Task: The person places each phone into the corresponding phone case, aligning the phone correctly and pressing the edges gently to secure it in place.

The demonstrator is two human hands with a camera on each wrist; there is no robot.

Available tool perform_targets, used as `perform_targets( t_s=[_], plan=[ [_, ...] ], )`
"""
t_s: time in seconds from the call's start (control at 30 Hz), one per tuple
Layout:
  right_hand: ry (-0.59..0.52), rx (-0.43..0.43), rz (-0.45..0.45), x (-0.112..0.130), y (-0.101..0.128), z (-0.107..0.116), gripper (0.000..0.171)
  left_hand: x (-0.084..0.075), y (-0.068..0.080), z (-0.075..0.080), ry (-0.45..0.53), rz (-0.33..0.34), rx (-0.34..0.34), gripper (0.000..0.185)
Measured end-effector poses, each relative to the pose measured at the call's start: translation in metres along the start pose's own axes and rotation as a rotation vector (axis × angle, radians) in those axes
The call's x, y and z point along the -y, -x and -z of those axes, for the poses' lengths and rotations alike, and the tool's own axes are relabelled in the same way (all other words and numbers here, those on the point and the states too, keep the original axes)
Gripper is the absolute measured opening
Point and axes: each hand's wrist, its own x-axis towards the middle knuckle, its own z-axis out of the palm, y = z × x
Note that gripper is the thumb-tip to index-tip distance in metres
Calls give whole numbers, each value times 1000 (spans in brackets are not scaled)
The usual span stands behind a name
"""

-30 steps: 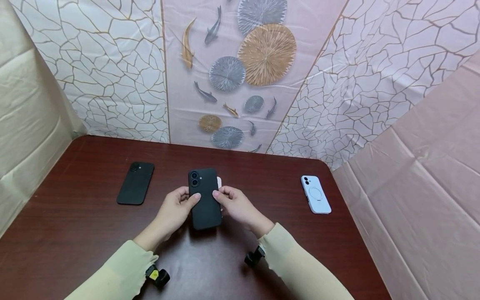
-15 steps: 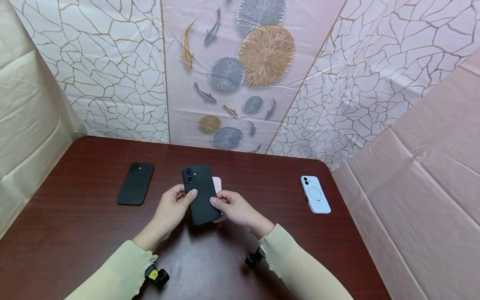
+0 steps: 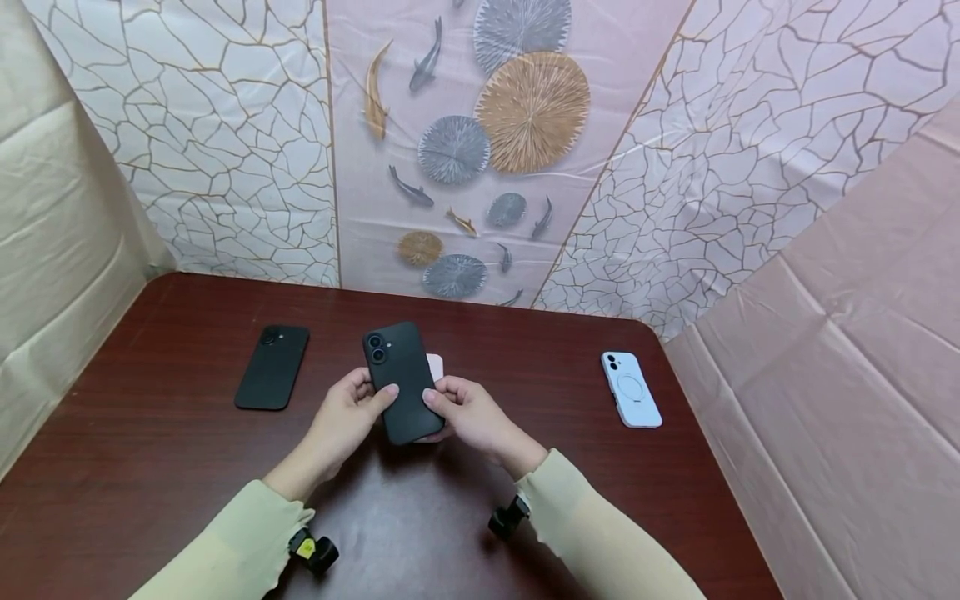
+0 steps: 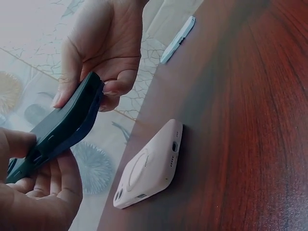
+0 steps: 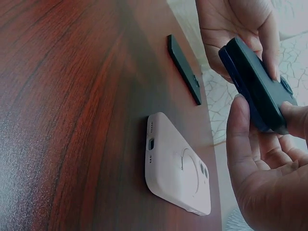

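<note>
Both hands hold a black phone case (image 3: 405, 379) with two camera rings, raised above the table and slightly tilted. Under the case lies a dark blue flat slab (image 4: 86, 126), seemingly a phone; at the lower end a gap shows between the two. My left hand (image 3: 341, 421) pinches the left edge, thumb on the back. My right hand (image 3: 480, 419) pinches the right edge near the lower end, also thumb on top. Below, a pink phone in a ringed case (image 5: 175, 166) lies on the table, mostly hidden in the head view.
On the brown table (image 3: 187, 500), a black phone or case (image 3: 272, 367) lies at the left. A pale blue phone case (image 3: 632, 389) with a ring lies at the right. Patterned cloth (image 3: 465, 208) hangs behind the table's far edge.
The black case has shifted a little left and up and has tilted, so more of the pink case shows beside it. Both hands keep their grip.
</note>
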Motion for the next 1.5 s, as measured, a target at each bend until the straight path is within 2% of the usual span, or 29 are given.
perform_targets(
  t_s=[0.27,0.67,1.07,1.37,1.5],
  plan=[
    [21,-100,5,5,0,1,26,4,4,-4,-8,48,112,34],
    [-5,-84,-25,7,-1,1,24,5,4,-4,-40,5,72,29],
    [2,-121,-7,7,-1,-2,27,7,4,-6,-75,-36,47,23],
    [-31,-40,-94,1,-2,4,29,7,5,-5,-82,-54,52,26],
    [-34,-8,-101,-1,-1,3,30,7,4,-4,-75,-61,46,27]
  ],
)
